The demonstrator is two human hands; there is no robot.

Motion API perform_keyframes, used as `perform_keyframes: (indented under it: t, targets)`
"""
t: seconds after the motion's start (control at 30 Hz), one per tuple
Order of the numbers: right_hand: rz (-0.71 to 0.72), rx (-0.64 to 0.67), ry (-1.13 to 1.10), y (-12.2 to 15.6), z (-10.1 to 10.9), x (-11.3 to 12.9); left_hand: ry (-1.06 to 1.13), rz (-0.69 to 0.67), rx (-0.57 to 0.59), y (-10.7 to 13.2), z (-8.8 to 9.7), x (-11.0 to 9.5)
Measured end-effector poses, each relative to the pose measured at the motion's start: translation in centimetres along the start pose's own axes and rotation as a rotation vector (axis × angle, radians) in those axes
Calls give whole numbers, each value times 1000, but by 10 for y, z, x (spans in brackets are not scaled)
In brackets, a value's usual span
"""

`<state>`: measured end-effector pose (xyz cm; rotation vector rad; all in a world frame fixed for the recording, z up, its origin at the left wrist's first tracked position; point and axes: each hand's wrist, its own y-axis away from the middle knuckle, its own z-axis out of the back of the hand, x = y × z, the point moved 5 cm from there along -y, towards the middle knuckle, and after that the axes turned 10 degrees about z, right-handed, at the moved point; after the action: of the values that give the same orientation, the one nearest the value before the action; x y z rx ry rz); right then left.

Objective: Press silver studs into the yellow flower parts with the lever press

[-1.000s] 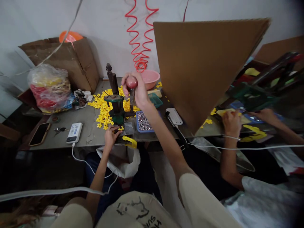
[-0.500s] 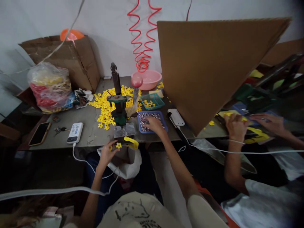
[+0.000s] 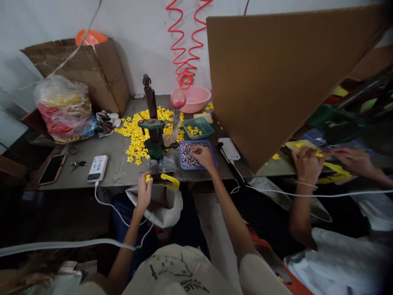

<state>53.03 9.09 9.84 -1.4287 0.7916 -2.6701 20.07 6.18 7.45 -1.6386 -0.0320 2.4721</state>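
Note:
My left hand [image 3: 143, 191] is at the table's front edge, fingers closed on a small yellow flower-shaped piece [image 3: 147, 178]. Just right of it is a yellow curved plastic part [image 3: 170, 181], below the metal base of a green hand press [image 3: 155, 148]. The press has a pink ball knob [image 3: 178, 99] on its lever. Over a blue tray [image 3: 199, 167] of small shiny metallic bits [image 3: 188, 155], my right hand [image 3: 204, 156] has thumb and fingertips pinched together. Whatever is between those fingertips is too small to make out.
Yellow pieces [image 3: 135, 139] lie heaped behind the press. A green basket [image 3: 206, 126], pink basin [image 3: 199, 98], power bank [image 3: 98, 168] and phone [image 3: 53, 169] are on the table. A cardboard sheet [image 3: 276, 82] stands on the right; beyond it are another person's hands [image 3: 307, 164]. A white bag [image 3: 172, 213] hangs at my lap.
My left hand has moved slightly up and right toward the press base with the yellow piece. My right hand has lifted a little from the metallic bits, its fingertips now pinched. The view has shifted slightly.

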Motion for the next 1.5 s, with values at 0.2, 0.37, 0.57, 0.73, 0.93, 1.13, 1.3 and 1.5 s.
perform_keyframes:
  t: [0.2, 0.37, 0.57, 0.73, 0.93, 1.13, 1.3, 1.5]
  targets:
    - [-141, -47, -335, 4, -3, -3, 12, 75, 39, -3, -20, 4]
    - [-213, -70, -497, 6, -12, 10, 9, -26, 209, -12, -46, -22]
    - [-201, 6, -532, 16, -19, 32, -108, -240, 268, -48, -91, -65]
    - [-12, 60, -241, 17, -7, 40, -113, -141, 224, -80, -122, -62]
    - [57, 87, 40, 18, 5, 35, -215, -296, 291, -89, -140, -68]
    - [7, 92, 56, 17, 3, 28, -183, -269, 250, -87, -139, -72]
    - [3, 68, 37, 14, -5, 30, -114, -290, 251, -83, -134, -75]
    - [-11, 53, 64, 11, -11, 36, -162, -262, 232, -85, -134, -83]
